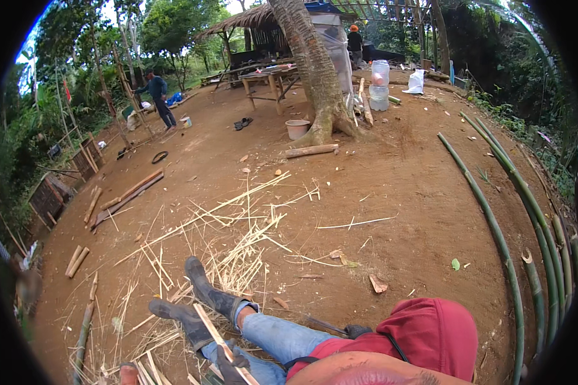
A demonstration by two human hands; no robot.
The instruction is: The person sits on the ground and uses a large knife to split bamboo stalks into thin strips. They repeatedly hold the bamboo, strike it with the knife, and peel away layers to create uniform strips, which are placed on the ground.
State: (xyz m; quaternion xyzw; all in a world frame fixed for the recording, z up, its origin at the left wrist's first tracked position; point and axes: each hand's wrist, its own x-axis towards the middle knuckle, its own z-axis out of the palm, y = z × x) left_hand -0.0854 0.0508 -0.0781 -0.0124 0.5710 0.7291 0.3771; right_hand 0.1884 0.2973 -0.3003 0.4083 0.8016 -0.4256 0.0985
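Note:
My left hand [233, 364], in a dark glove, is closed around a long pale split bamboo strip [209, 326] that slants across my lower legs. My right hand [358, 331], also in a dark glove, sits beside my right thigh, below the red sleeve. It is closed on a knife [327, 325] whose thin dark blade points left toward my knee. The blade is apart from the strip. Much of the right hand's grip is hidden by the sleeve. Pale bamboo shavings [241, 256] lie heaped past my dark boots [202, 282].
Long green bamboo poles [488, 218] lie along the right. Wooden planks [128, 199] and short logs lie on the left. A tree trunk [315, 70], a bucket [297, 129] and a bamboo table [270, 80] stand ahead. Two people [157, 96] are farther off.

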